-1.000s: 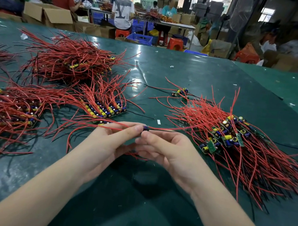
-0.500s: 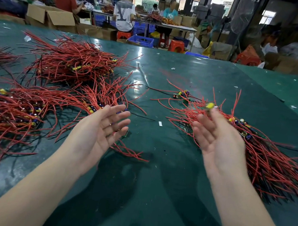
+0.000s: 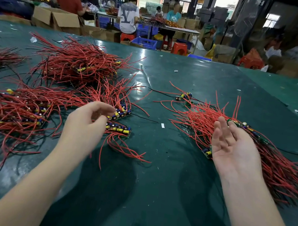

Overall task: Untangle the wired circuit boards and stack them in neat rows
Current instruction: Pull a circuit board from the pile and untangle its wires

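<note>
Busy workshop, big dark green table (image 3: 154, 196) with heaps of red-wired circuit boards, and one small board (image 3: 119, 129) with yellow and blue capacitors lying flat near the middle. The left hand (image 3: 86, 124) hovers just left of that board, fingers loosely curled and holding nothing as far as I can see. The right hand (image 3: 233, 145) is well to its right, palm up with fingers spread, over the edge of the tangled pile (image 3: 269, 153), and a neater row of boards (image 3: 120, 111) sits just behind it.

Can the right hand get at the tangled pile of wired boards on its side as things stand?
Probably yes. The right hand is open, palm up, holding nothing, right beside the tangled pile, with nothing between them.
</note>
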The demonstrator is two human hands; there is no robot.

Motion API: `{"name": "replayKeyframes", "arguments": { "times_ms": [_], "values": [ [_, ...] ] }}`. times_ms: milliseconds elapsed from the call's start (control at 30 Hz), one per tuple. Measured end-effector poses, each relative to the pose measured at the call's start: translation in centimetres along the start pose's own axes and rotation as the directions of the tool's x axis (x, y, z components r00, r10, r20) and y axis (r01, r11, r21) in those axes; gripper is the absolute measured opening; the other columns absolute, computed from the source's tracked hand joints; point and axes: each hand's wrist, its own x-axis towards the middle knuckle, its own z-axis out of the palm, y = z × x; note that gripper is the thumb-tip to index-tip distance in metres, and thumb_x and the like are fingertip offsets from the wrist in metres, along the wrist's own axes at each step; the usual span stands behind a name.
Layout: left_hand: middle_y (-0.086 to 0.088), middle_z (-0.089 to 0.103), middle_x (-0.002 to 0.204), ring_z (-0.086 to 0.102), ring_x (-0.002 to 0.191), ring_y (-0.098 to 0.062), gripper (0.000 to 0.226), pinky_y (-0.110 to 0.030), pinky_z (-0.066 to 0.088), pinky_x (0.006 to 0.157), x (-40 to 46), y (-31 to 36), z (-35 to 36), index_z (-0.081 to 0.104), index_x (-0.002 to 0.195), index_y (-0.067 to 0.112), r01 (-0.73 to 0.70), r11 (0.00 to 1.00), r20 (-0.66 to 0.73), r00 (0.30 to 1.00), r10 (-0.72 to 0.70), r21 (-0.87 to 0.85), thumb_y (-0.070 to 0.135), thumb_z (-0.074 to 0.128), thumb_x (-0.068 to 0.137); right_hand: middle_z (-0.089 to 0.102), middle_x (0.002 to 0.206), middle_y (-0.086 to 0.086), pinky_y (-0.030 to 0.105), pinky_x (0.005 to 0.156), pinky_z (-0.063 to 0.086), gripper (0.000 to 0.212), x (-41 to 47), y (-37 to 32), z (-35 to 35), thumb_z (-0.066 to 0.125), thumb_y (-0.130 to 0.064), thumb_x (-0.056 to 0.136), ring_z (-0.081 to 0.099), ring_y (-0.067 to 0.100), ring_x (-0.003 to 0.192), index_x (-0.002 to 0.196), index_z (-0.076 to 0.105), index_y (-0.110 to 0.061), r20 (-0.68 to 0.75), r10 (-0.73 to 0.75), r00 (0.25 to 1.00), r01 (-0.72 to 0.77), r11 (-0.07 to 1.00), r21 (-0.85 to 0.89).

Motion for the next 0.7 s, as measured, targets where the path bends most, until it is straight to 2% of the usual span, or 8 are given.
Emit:
{"name": "replayKeyframes", "arguments": {
  "times_ms": [100,133,200,267,333,467,600,700],
  "values": [
    [0.005,0.059,0.083,0.056,0.081,-0.017,0.006,-0.03,0.04,0.074,-0.2,-1.2,0.1,0.068,0.083,0.024,-0.122,0.898,0.095,0.991,0.089,0.422,0.026,0.063,0.085,0.074,0.072,0.0,0.015,0.05,0.051,0.012,-0.3,0.2,0.1,0.049,-0.006,0.096,0.07,0.01,0.059,0.101,0.059,-0.01,0.022,0.019,1.0,-0.019,1.0,-0.002],
    [0.005,0.056,0.08,0.055,0.081,-0.019,0.012,-0.031,0.04,0.072,-0.4,-1.4,0.1,0.065,0.078,0.025,-0.135,0.853,0.148,0.987,0.069,0.504,0.035,0.064,0.084,0.074,0.071,-0.001,0.015,0.049,0.05,0.011,-0.4,0.3,0.3,0.049,-0.007,0.096,0.069,0.01,0.058,0.099,0.06,-0.01,0.034,0.032,0.999,-0.032,0.999,-0.009],
    [0.007,0.054,0.075,0.053,0.078,-0.019,0.023,-0.031,0.04,0.067,-0.5,-1.7,0.3,0.059,0.07,0.026,-0.149,0.795,0.223,0.975,0.018,0.588,0.043,0.063,0.084,0.073,0.07,-0.003,0.015,0.047,0.049,0.011,-0.8,0.5,0.5,0.052,-0.013,0.095,0.068,0.008,0.056,0.093,0.062,-0.012,0.075,0.076,0.994,-0.072,0.996,-0.056],
    [0.008,0.055,0.069,0.053,0.074,-0.019,0.028,-0.031,0.039,0.064,-0.4,-1.7,0.3,0.055,0.065,0.025,-0.152,0.785,0.245,0.969,0.0,0.601,0.041,0.06,0.087,0.072,0.068,-0.003,0.015,0.046,0.05,0.015,-1.1,1.1,0.8,0.055,-0.019,0.094,0.067,0.008,0.055,0.086,0.066,-0.014,0.14,0.144,0.98,-0.119,0.978,-0.17],
    [0.005,0.056,0.062,0.054,0.068,-0.019,0.029,-0.031,0.04,0.061,-0.5,-1.6,0.6,0.059,0.065,0.02,-0.144,0.85,0.237,0.971,0.024,0.506,0.037,0.059,0.089,0.073,0.071,0.0,0.016,0.047,0.051,0.017,-1.4,1.8,1.1,0.056,-0.019,0.093,0.067,0.009,0.055,0.083,0.068,-0.013,0.231,0.225,0.947,-0.136,0.928,-0.347],
    [-0.001,0.051,0.054,0.047,0.057,-0.018,0.033,-0.035,0.038,0.06,-0.8,-1.0,1.3,0.056,0.065,0.013,-0.126,0.967,0.236,0.969,0.072,0.22,0.031,0.056,0.092,0.074,0.087,0.01,0.024,0.056,0.056,0.014,-2.0,3.6,1.2,0.06,-0.015,0.091,0.069,0.016,0.065,0.091,0.07,-0.005,0.33,0.322,0.887,-0.01,0.729,-0.684],
    [0.005,0.044,0.049,0.044,0.056,-0.016,0.034,-0.033,0.036,0.061,-1.2,0.2,1.8,0.057,0.063,0.011,-0.008,0.987,0.28,0.959,0.054,-0.163,0.031,0.055,0.09,0.071,0.098,0.015,0.028,0.063,0.058,0.025,-2.3,4.8,1.0,0.056,-0.024,0.096,0.069,0.019,0.072,0.102,0.066,-0.001,0.321,0.369,0.872,0.002,0.654,-0.757],
    [0.003,0.047,0.052,0.046,0.057,-0.011,0.032,-0.022,0.038,0.059,-1.7,1.5,1.7,0.058,0.065,0.004,-0.024,0.928,0.346,0.924,0.163,-0.371,0.028,0.051,0.085,0.072,0.088,0.017,0.029,0.06,0.058,0.031,-2.7,5.1,1.3,0.056,-0.031,0.095,0.071,0.022,0.069,0.102,0.062,-0.001,0.34,0.462,0.819,-0.107,0.706,-0.7]
  ]
}}
